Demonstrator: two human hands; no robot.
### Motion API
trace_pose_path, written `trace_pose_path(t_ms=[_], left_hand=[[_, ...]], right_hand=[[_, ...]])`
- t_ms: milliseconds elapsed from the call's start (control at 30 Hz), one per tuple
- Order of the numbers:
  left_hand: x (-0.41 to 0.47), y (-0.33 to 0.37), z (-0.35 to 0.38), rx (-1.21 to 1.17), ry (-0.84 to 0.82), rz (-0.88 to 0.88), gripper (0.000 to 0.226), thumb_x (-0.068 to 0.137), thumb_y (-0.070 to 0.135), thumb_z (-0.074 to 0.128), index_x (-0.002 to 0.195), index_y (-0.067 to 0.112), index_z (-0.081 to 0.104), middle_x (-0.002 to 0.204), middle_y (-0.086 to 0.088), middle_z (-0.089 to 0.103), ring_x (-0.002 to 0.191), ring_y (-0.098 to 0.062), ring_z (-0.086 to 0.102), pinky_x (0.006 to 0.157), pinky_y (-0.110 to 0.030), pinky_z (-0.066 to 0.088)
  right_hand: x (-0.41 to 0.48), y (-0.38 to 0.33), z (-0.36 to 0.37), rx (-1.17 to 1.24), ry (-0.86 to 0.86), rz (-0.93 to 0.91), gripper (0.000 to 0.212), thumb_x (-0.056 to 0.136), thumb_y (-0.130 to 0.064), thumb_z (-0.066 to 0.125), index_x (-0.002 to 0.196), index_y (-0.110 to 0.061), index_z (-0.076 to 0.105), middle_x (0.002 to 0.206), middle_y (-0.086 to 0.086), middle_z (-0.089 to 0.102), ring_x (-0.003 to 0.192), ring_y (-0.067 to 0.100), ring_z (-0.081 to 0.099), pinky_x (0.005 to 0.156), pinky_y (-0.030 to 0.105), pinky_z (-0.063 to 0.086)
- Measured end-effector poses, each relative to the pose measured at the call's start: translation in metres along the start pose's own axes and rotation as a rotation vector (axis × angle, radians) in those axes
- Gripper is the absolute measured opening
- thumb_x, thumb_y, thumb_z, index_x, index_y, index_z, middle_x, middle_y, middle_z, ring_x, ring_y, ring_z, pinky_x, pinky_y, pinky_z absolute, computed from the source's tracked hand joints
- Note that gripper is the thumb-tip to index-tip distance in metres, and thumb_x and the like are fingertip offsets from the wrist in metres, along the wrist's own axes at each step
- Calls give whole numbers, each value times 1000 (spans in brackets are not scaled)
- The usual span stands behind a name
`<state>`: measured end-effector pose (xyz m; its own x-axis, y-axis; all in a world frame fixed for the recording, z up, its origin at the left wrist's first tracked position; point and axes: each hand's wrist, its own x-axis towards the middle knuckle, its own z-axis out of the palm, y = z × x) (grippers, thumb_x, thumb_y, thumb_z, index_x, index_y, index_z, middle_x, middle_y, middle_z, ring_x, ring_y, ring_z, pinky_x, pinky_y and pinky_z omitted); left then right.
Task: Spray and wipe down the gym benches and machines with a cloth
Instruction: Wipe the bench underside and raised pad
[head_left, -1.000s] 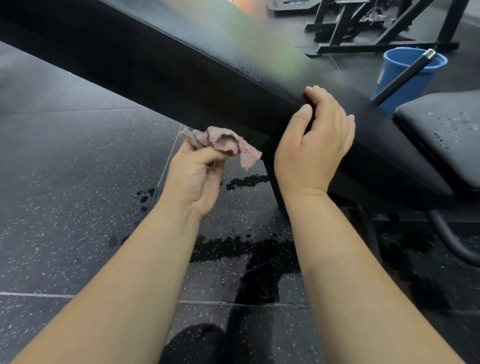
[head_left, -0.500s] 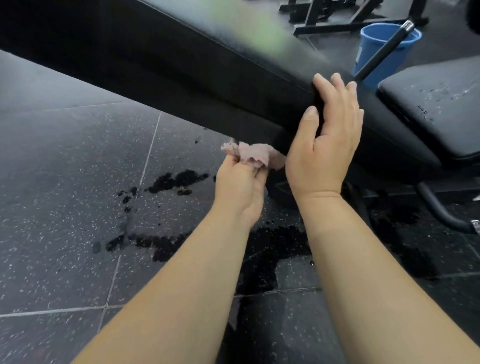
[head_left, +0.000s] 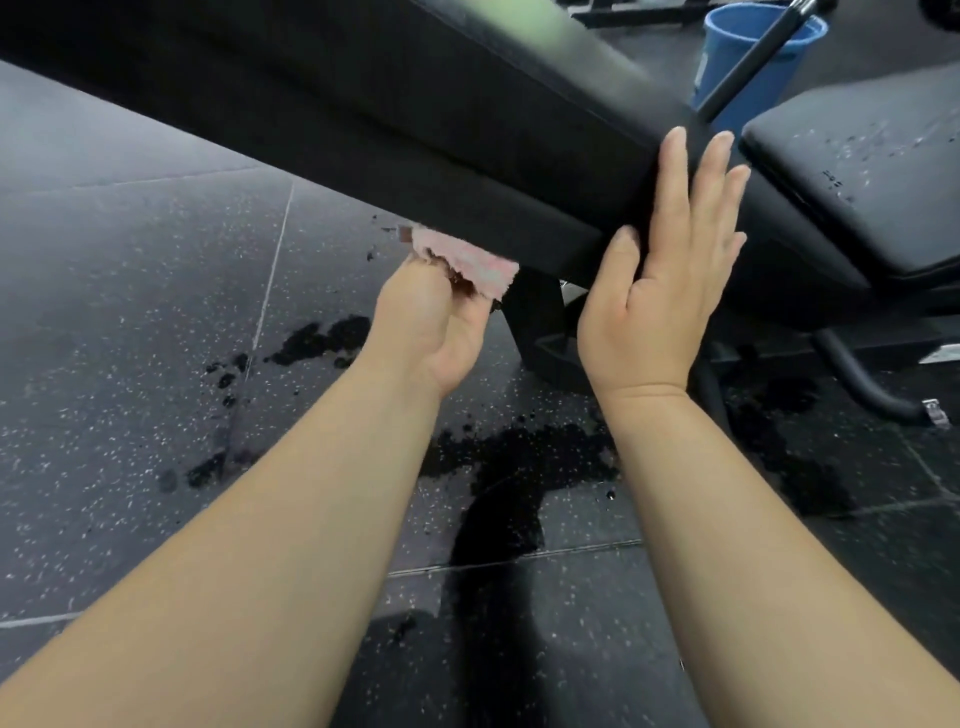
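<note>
A long black padded bench back (head_left: 415, 130) slants across the top of the view. My left hand (head_left: 431, 325) grips a crumpled pink cloth (head_left: 467, 262) and holds it up against the pad's lower edge. My right hand (head_left: 670, 275) lies flat with straight fingers against the side of the pad's near end. To the right is the black seat pad (head_left: 872, 166), speckled with droplets.
A blue bucket (head_left: 753, 57) stands behind the bench with a black bar (head_left: 748, 62) leaning across it. The bench's black frame leg (head_left: 540, 317) and curved foot (head_left: 862, 379) stand on a speckled rubber floor with dark wet patches (head_left: 514, 467).
My left hand has carried the cloth right and up to the pad's underside. My right hand has gone from curled over the pad's edge to lying flat against it.
</note>
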<state>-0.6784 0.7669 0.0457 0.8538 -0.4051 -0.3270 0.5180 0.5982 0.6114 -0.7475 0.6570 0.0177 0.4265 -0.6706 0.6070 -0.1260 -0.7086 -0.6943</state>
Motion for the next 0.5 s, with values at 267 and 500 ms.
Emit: trace_pose_path(t_ms=[267, 500], left_hand=[[-39, 43, -35, 81, -40, 176, 24, 91, -9, 47, 94, 9, 63, 86, -5, 73, 79, -11, 70, 72, -21, 58], [-22, 61, -26, 223, -271, 277, 37, 82, -17, 47, 66, 10, 67, 68, -6, 65, 66, -15, 62, 68, -24, 54]], right_hand=[[-8, -28, 16, 92, 81, 96, 67, 89, -9, 42, 154, -13, 24, 163, 9, 14, 150, 30, 0, 119, 45, -4], [-3, -79, 17, 151, 36, -97, 60, 88, 0, 39, 146, -15, 41, 156, 3, 36, 149, 24, 16, 119, 45, -5]])
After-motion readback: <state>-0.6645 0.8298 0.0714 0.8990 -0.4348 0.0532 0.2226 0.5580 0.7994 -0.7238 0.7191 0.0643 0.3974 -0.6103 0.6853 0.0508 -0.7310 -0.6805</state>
